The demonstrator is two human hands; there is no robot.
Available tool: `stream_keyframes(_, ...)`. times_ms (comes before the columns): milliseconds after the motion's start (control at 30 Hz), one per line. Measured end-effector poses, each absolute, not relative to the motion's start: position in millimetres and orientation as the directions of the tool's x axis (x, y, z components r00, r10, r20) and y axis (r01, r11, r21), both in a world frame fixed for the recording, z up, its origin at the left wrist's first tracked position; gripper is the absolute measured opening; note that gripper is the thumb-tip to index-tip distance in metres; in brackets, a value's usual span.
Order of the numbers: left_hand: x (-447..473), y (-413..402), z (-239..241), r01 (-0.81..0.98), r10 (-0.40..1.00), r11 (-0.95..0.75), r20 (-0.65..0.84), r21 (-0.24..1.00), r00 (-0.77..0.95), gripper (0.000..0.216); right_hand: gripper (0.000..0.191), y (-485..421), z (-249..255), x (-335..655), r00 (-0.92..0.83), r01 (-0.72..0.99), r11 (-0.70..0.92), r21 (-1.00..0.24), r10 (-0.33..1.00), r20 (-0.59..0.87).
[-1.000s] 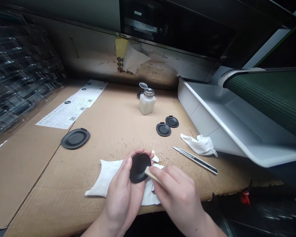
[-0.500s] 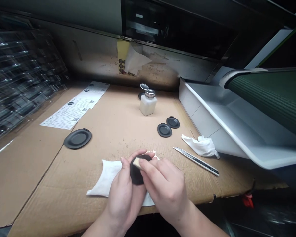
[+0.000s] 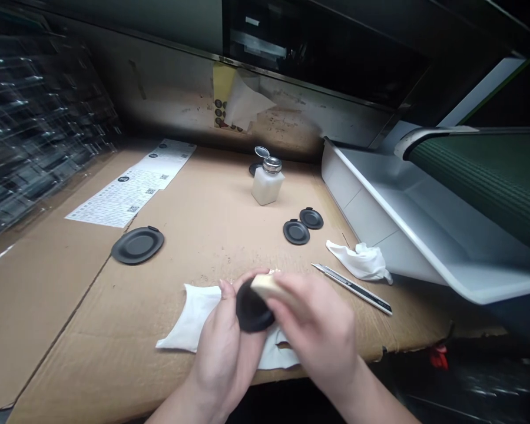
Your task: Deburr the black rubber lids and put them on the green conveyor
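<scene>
My left hand (image 3: 223, 347) is closed around a small round black lid (image 3: 252, 311), keeping it tilted above a white cloth (image 3: 188, 321). In my right hand (image 3: 320, 330), blurred by motion, is a pale cream block (image 3: 267, 287), perhaps a sponge or eraser. Its end lies over the upper right rim of the lid; whether they touch I cannot tell. Pale crumbs lie on the cardboard just behind my fingers. A snap-blade cutter (image 3: 353, 288) rests to the right of my right hand.
A pump bottle (image 3: 268, 182) with its cap flipped up stands further back. Black lids (image 3: 296, 232) lie near it, with a larger one (image 3: 138, 245) at left. A crumpled white cloth (image 3: 362, 260) sits beside the white bin (image 3: 380, 206). Printed label sheets (image 3: 128, 191) and stacked clear trays (image 3: 39, 118) are left.
My right hand has drawn back to the right and lifted, showing more of the cream block. My left hand still holds the black lid. The view has shifted slightly.
</scene>
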State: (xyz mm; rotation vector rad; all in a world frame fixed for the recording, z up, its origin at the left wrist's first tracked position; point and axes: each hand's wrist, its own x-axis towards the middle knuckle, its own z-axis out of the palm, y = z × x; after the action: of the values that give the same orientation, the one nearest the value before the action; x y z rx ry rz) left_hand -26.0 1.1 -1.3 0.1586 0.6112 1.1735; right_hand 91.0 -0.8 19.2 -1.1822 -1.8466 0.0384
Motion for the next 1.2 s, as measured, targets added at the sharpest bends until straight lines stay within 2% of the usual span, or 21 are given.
stream_keyframes(67,-26.2,0.8,-2.1,-0.815,0.892,0.407,-0.369,0.412,0.259,0.044,0.026,-1.9,9.6,85.2,-0.228,0.723,0.585,-0.368,0.704,0.672)
stream_keyframes(167,-26.9,-0.4,-1.5,-0.816,0.892,0.397,-0.385,0.42,0.236,0.042,0.027,-1.4,-0.2,72.9,-0.241,0.764,0.576,-0.29,0.672,0.7)
stream_keyframes(400,-27.2,0.4,2.4,-0.782,0.896,0.417,-0.354,0.463,0.268,0.057,0.028,-6.5,7.0,74.7,-0.451,0.654,0.701,-0.284,0.663,0.598)
stream_keyframes(533,-26.8,-0.4,2.0,-0.801,0.894,0.409,-0.369,0.438,0.255,0.05,0.022,2.5,9.4,73.0,-0.345,0.739,0.62,-0.263,0.684,0.643)
stream_keyframes(600,-28.4,-2.0,2.1,-0.804,0.89,0.416,-0.37,0.426,0.265,0.05,0.024,0.7,7.4,70.9,-0.348,0.739,0.619,-0.265,0.688,0.637)
stream_keyframes(700,-30.4,-2.8,4.3,-0.785,0.877,0.441,-0.393,0.435,0.275,0.057,0.029,-11.6,5.5,77.0,-0.47,0.657,0.707,-0.261,0.655,0.592)
stream_keyframes(800,-28.9,0.1,7.6,-0.781,0.855,0.457,-0.451,0.427,0.254,0.056,0.025,-22.3,9.1,96.7,-0.555,0.611,0.75,-0.253,0.634,0.539)
stream_keyframes(867,-26.7,2.7,8.6,-0.791,0.853,0.449,-0.461,0.415,0.243,0.052,0.021,-23.4,13.7,109.8,-0.498,0.634,0.709,-0.309,0.68,0.538)
stream_keyframes(1000,-25.3,4.3,5.6,-0.815,0.875,0.432,-0.4,0.388,0.273,0.049,0.019,-16.0,17.0,111.0,-0.248,0.671,0.571,-0.472,0.773,0.584)
stream_keyframes(1200,-27.6,0.2,2.2,-0.803,0.893,0.416,-0.359,0.427,0.272,0.047,0.018,-15.5,2.8,76.9,-0.107,0.703,0.468,-0.535,0.814,0.571)
